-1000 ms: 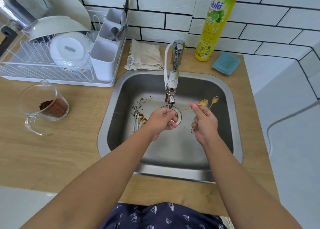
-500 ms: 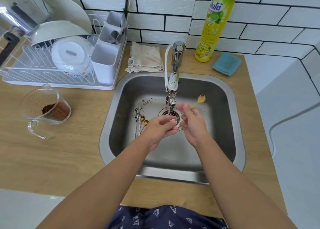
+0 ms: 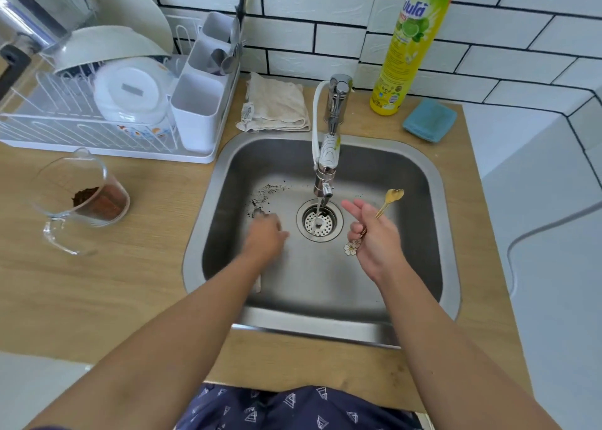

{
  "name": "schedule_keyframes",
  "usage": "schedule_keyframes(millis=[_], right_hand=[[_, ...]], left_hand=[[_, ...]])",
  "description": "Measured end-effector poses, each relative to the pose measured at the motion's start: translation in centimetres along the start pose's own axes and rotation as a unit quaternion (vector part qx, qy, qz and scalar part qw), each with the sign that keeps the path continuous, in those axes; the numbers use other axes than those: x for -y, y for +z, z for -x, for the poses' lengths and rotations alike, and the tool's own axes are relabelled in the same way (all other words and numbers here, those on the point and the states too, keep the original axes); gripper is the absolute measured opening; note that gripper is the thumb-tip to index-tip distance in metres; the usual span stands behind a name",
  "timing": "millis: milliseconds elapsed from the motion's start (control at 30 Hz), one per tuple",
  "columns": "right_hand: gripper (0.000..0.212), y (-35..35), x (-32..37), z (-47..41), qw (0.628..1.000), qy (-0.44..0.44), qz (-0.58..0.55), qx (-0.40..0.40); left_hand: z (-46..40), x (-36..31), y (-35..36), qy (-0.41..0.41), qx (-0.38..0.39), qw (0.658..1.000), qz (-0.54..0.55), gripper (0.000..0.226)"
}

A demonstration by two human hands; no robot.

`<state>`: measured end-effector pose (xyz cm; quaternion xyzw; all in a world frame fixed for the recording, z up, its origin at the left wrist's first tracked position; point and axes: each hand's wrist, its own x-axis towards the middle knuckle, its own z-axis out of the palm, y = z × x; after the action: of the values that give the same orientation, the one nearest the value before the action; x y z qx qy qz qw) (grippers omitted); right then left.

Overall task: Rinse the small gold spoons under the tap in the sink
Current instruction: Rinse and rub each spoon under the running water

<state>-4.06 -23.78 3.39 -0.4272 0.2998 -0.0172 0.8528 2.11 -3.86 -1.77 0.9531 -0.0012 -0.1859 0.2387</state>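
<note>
My right hand (image 3: 374, 237) is right of the drain (image 3: 321, 223) and holds a small gold spoon (image 3: 392, 196). The spoon's bowl points up and away, and a white flower charm (image 3: 351, 248) hangs at its handle end below my fingers. My left hand (image 3: 265, 234) is blurred and low on the left of the sink (image 3: 208, 201) floor, covering the spot where other spoons lay. I cannot tell whether it grips anything. Water runs from the tap (image 3: 327, 159) straight into the drain, between my hands.
Dark grounds (image 3: 267, 191) are scattered on the sink floor. On the wooden counter are a glass measuring cup (image 3: 81, 198) with brown powder, a white dish rack (image 3: 81, 126) with a cutlery holder (image 3: 198, 110), a folded cloth (image 3: 277, 104), a dish soap bottle (image 3: 407, 48) and a blue sponge (image 3: 430, 120).
My hands have parted from under the tap. The left has swept down and left to the sink floor, and the right has drawn right with the gold spoon, out of the stream.
</note>
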Motion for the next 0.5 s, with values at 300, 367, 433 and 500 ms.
schedule_keyframes(millis=[300,367,433,500], right_hand=[[0.022,-0.8,0.3,0.3,0.999,0.020,0.006,0.024],[0.024,-0.9,0.1,-0.1,0.999,0.028,0.009,0.028],[0.025,-0.8,-0.1,-0.4,0.999,0.034,0.018,0.029],[0.024,-0.8,-0.4,-0.7,0.999,0.038,0.022,0.026]], left_hand=[[-2.7,2.3,0.0,-0.068,0.003,0.985,-0.157,0.031],[-3.0,2.3,-0.5,-0.080,0.015,0.984,-0.158,0.030],[-3.0,2.3,-1.1,-0.086,0.015,0.986,-0.141,0.025],[-2.5,1.9,-1.9,-0.075,0.002,0.991,-0.115,0.022]])
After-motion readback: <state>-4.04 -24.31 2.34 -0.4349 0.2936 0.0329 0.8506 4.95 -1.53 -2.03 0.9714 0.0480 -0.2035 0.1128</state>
